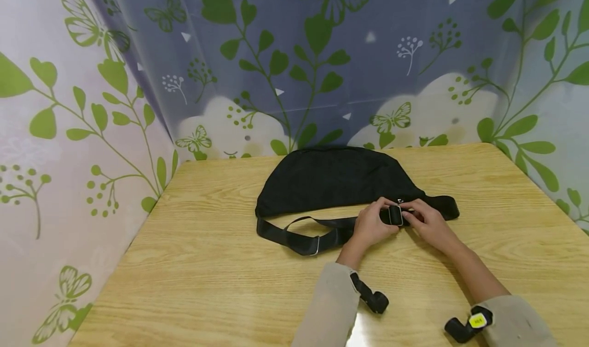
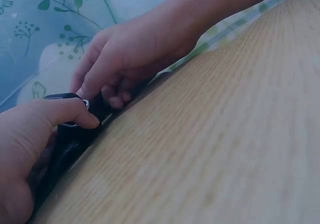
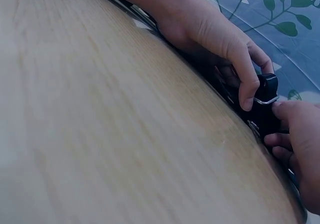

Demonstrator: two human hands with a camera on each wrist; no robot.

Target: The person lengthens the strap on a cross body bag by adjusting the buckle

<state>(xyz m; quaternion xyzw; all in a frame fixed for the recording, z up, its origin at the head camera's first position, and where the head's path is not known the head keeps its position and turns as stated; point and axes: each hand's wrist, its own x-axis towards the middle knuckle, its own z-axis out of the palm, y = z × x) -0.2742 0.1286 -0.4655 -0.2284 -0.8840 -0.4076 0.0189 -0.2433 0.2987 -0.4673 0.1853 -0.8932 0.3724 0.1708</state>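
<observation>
A black waist bag (image 1: 331,181) lies flat on the wooden table, its black strap (image 1: 299,242) running along the near side. At the bag's lower right, a loop of this strap stands up through a metal slide buckle (image 1: 400,215). My left hand (image 1: 370,227) pinches the strap loop just left of the buckle, thumb and finger on either side in the right wrist view. From the right, my right hand (image 1: 430,224) pinches the strap at the buckle's other edge. Another metal buckle (image 1: 317,246) sits on the strap left of my hands. A small zipper pull (image 1: 400,201) shows just above the fingertips.
The wooden table (image 1: 207,285) extends left, right and toward me. Behind the bag hangs a patterned cloth (image 1: 285,81) with green leaves and butterflies, and similar cloth covers both sides. The strap's far end (image 1: 448,207) curves round at the right.
</observation>
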